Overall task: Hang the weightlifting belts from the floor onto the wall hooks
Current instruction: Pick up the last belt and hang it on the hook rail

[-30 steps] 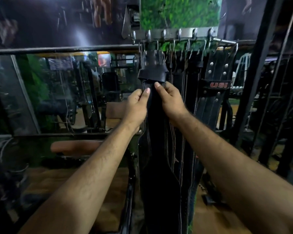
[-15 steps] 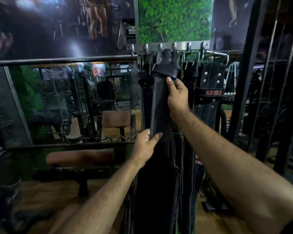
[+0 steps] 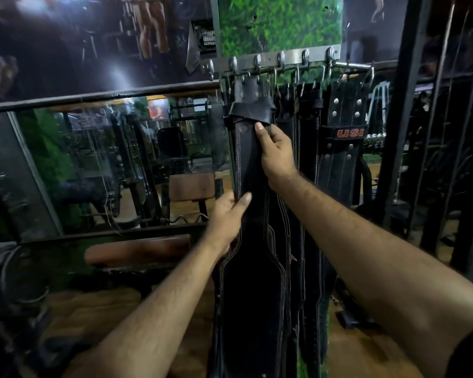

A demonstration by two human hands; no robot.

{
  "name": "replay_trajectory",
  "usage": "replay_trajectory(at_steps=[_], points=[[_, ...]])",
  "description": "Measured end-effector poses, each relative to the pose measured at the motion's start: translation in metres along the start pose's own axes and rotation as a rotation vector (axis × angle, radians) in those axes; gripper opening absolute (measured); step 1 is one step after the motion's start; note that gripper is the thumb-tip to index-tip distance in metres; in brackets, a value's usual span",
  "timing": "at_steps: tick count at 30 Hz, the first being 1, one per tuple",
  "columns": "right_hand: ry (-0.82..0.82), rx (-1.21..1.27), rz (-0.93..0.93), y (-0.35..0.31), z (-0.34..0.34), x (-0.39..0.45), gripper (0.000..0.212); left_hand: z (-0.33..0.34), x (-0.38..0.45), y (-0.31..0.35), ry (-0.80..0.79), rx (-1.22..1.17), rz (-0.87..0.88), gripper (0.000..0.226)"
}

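A long black leather belt (image 3: 250, 170) with white stitching hangs straight down from the metal hook rail (image 3: 292, 60) on the wall. My right hand (image 3: 276, 154) grips its narrow upper part just under the folded buckle end. Lower down, my left hand (image 3: 227, 216) holds the belt's left edge, thumb across the front. Several other black belts hang to the right on the same rail, one labelled USI (image 3: 344, 148).
A large wall mirror (image 3: 107, 165) fills the left, reflecting gym machines. A brown padded bench (image 3: 137, 252) stands below it. Black steel rack uprights (image 3: 399, 110) rise at the right. The floor is wooden (image 3: 366, 350).
The belt's top has gone up to the hook rail. My left hand slid down from the top to the belt's middle while my right hand stayed near the buckle end.
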State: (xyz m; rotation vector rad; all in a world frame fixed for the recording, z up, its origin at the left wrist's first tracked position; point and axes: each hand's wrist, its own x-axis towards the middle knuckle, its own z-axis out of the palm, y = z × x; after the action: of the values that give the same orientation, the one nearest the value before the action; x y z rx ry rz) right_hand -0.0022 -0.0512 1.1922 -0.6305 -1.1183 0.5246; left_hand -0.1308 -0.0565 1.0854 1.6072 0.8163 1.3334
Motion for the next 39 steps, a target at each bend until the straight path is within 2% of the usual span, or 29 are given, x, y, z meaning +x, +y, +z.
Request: replay_trajectory(at_steps=[2, 4, 6, 8, 10, 12, 14, 16, 18, 21, 23, 26, 28, 30, 32, 34, 36, 39], points=[[0.039, -0.020, -0.034, 0.002, 0.001, 0.003, 0.026, 0.009, 0.012, 0.014, -0.009, 0.023, 0.073, 0.019], [0.079, -0.023, -0.024, 0.004, -0.002, 0.009, 0.026, 0.013, 0.008, 0.001, -0.038, 0.063, 0.081, 0.034], [0.098, -0.016, 0.004, 0.012, -0.011, 0.012, 0.026, 0.012, -0.005, -0.032, -0.075, 0.082, 0.027, 0.060], [0.096, -0.008, 0.051, 0.022, -0.015, 0.014, 0.026, 0.010, -0.019, -0.063, -0.119, 0.070, -0.009, 0.076], [0.074, -0.017, 0.074, 0.029, -0.016, 0.013, 0.025, 0.011, -0.030, -0.079, -0.158, 0.066, -0.048, 0.080], [0.059, -0.014, 0.090, 0.033, -0.015, 0.011, 0.026, 0.005, -0.030, -0.093, -0.174, 0.079, -0.107, 0.070], [0.034, 0.012, 0.096, 0.038, -0.016, 0.008, 0.023, -0.004, -0.028, -0.105, -0.196, 0.123, -0.147, 0.085], [-0.018, 0.025, 0.110, 0.042, -0.015, 0.008, 0.027, -0.007, -0.025, -0.084, -0.217, 0.140, -0.173, 0.099], [-0.077, 0.010, 0.121, 0.044, -0.013, 0.007, 0.043, -0.004, -0.012, -0.042, -0.111, 0.094, -0.151, 0.081], [-0.198, -0.081, 0.107, 0.048, -0.010, 0.003, 0.070, 0.000, 0.021, 0.022, -0.034, -0.160, -0.034, 0.069], [-0.226, -0.133, 0.097, 0.050, -0.009, -0.003, 0.070, 0.004, 0.037, 0.045, 0.063, -0.272, 0.031, 0.045], [-0.211, -0.180, 0.058, 0.047, -0.008, -0.013, 0.049, 0.014, 0.041, 0.056, 0.166, -0.287, 0.046, 0.026], [-0.206, -0.179, 0.055, 0.043, -0.011, -0.026, 0.029, 0.018, 0.040, 0.055, 0.178, -0.301, 0.038, 0.025], [-0.254, -0.163, 0.100, 0.051, -0.017, -0.045, 0.021, 0.015, 0.041, 0.053, 0.191, -0.345, 0.028, 0.026], [-0.314, -0.207, 0.196, 0.069, -0.027, -0.069, 0.023, 0.007, 0.044, 0.051, 0.175, -0.360, 0.021, 0.033], [-0.350, -0.260, 0.289, 0.091, -0.035, -0.092, 0.030, 0.002, 0.042, 0.046, 0.130, -0.372, 0.012, 0.052], [-0.400, -0.327, 0.371, 0.111, -0.041, -0.112, 0.026, -0.001, 0.038, 0.043, 0.110, -0.379, -0.019, 0.067], [-0.497, -0.472, 0.482, 0.124, -0.054, -0.133, 0.027, -0.004, 0.035, 0.041, 0.121, -0.375, -0.006, 0.062]])
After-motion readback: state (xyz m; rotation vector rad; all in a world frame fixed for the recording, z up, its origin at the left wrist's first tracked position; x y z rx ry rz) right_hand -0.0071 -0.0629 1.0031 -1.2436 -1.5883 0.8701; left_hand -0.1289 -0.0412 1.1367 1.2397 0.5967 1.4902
